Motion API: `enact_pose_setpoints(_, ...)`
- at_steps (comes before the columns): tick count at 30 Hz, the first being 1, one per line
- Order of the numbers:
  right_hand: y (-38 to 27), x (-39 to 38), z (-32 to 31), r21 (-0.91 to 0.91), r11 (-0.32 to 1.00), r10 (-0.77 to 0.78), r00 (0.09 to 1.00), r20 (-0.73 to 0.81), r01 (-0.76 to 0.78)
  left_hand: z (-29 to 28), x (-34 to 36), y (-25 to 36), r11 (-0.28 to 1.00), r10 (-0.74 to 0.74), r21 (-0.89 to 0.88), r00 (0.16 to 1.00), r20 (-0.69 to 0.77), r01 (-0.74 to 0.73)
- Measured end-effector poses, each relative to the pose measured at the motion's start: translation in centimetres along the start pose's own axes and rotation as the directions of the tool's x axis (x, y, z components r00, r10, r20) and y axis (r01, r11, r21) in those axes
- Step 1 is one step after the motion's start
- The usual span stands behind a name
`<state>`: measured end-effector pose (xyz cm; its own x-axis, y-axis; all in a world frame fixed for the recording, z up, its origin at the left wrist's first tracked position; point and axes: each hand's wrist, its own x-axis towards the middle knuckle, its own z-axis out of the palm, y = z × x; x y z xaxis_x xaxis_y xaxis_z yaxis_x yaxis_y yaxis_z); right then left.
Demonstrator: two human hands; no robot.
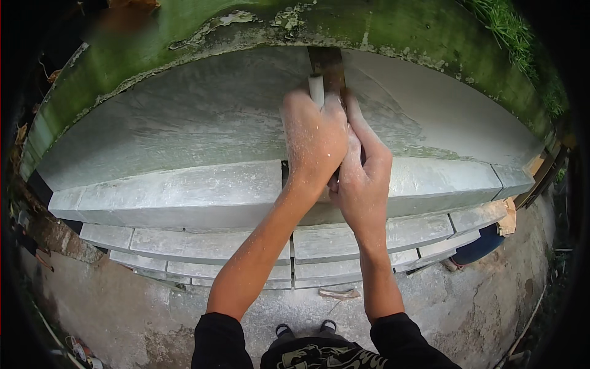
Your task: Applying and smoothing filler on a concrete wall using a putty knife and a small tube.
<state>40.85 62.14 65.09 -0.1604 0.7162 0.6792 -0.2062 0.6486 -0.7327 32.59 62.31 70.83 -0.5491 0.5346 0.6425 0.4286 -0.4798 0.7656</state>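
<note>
Dusty hands close together behind a brown strip

The left hand point(316, 138) had its fingers curled around an off-white cylindrical rod point(316, 91); the right hand point(367, 163) bent close beside it, its hold hidden. Just beyond the fingertips, a flat, dark-brown strip point(329, 64) showed against the smeared grey surface point(203, 111). Steady, even pressure probably served best. Strip and rod pointed away from the person, long axes running roughly forward.
</note>
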Motion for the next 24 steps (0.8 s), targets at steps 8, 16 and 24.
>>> enact_pose_setpoints(8, -0.8, 0.0, -0.5, -0.032, 0.996, -0.085, 0.995, 0.044, 0.086, 0.0, 0.2, 0.8, 0.997, 0.039, 0.073, 0.999, -0.037, -0.036)
enact_pose_setpoints(16, -2.6, -4.7, -3.5, 0.166, 0.920, 0.323, 0.926, 0.197, -0.356, -5.0, -6.2, -0.3, 0.977, -0.167, -0.095, 0.962, 0.216, 0.191)
enact_pose_setpoints(24, 6.9, -25.0, -28.7, 0.308, 0.278, 0.735, 0.408, 0.542, -0.910, -22.2, -23.4, -11.8, 0.381, -0.715, 0.356, 0.028, 0.698, 0.853)
